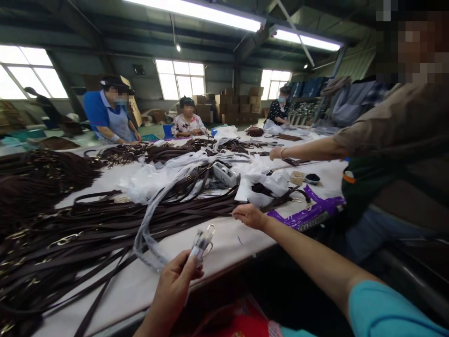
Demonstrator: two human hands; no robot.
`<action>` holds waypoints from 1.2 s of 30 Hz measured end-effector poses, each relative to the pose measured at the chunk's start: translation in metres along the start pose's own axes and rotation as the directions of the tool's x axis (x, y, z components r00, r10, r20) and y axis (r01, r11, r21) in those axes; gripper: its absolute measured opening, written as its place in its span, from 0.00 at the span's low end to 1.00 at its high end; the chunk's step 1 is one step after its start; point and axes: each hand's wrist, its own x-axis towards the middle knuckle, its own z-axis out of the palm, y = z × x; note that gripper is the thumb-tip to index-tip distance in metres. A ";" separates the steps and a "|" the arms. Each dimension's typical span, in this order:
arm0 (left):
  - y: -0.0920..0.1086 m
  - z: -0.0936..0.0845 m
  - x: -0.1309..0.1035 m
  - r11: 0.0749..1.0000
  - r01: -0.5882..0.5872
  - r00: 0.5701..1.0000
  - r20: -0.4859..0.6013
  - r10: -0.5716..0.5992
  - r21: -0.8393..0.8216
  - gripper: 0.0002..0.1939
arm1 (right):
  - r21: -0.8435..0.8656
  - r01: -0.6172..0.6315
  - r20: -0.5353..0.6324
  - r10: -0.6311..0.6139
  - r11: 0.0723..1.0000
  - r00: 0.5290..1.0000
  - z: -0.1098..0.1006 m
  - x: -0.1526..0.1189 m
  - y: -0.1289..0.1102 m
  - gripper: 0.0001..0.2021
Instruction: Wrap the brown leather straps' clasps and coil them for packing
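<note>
Left hand [175, 280] grips one plastic-wrapped strap [199, 245]; right hand [250, 217], I can't tell. Many dark straps [105, 220] lie unwrapped.

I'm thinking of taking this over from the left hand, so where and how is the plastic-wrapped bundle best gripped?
Probably by its wrapped part just beyond the left hand, coming from above: that end of the plastic-wrapped bundle sticks up past the fingers. I'd avoid gripping the metal clips, which jut out at its tip and right side.
</note>
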 end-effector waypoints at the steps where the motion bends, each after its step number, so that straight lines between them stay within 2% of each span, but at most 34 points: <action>1: -0.001 0.000 -0.001 1.000 0.001 1.000 0.008 -0.001 0.000 0.23 | 0.018 -0.024 -0.025 0.024 1.000 0.999 0.005 0.000 0.002 0.07; 5: -0.008 -0.002 -0.004 1.000 0.006 1.000 0.011 -0.006 -0.003 0.24 | 0.160 -0.154 -0.102 0.171 0.975 0.980 0.018 0.001 0.003 0.09; 8: -0.010 -0.001 -0.002 1.000 0.022 0.999 -0.028 -0.022 -0.002 0.24 | 0.301 -0.268 -0.128 0.317 0.915 0.940 0.022 -0.003 0.004 0.12; 11: -0.007 0.004 0.012 0.998 0.006 0.998 -0.067 -0.001 0.063 0.24 | 0.444 -0.335 -0.108 0.420 0.831 0.901 0.019 -0.010 0.002 0.17; 13: -0.003 0.011 0.031 0.982 -0.051 0.993 -0.091 0.068 0.182 0.21 | 0.524 -0.342 -0.081 0.446 0.780 0.892 0.015 -0.014 -0.002 0.18; 15: 0.000 0.020 0.056 0.907 -0.157 0.971 -0.106 0.214 0.391 0.17 | 0.585 -0.331 -0.064 0.450 0.740 0.891 0.011 -0.016 -0.009 0.18; 18: 0.000 0.041 0.097 0.629 -0.298 0.881 -0.046 0.471 0.718 0.14 | 0.642 -0.307 -0.063 0.447 0.703 0.893 0.007 -0.014 -0.019 0.17; 20: -0.002 0.056 0.118 0.505 -0.322 0.842 -0.002 0.540 0.801 0.12 | 0.657 -0.294 -0.070 0.445 0.694 0.893 0.007 -0.010 -0.024 0.16; 23: -0.005 0.078 0.136 0.447 -0.343 0.829 0.043 0.558 0.826 0.10 | 0.662 -0.289 -0.081 0.449 0.692 0.890 0.008 -0.005 -0.025 0.15; 27: -0.010 0.099 0.144 0.358 -0.389 0.804 0.123 0.582 0.848 0.10 | 0.651 -0.312 -0.087 0.477 0.692 0.875 0.012 -0.001 -0.018 0.15; 32: -0.013 0.111 0.150 0.271 -0.435 0.774 0.203 0.599 0.859 0.09 | 0.635 -0.346 -0.087 0.510 0.690 0.856 0.016 0.001 -0.008 0.15; 36: -0.016 0.115 0.150 0.223 -0.469 0.753 0.255 0.607 0.855 0.07 | 0.634 -0.402 -0.083 0.575 0.661 0.814 0.016 0.001 -0.004 0.15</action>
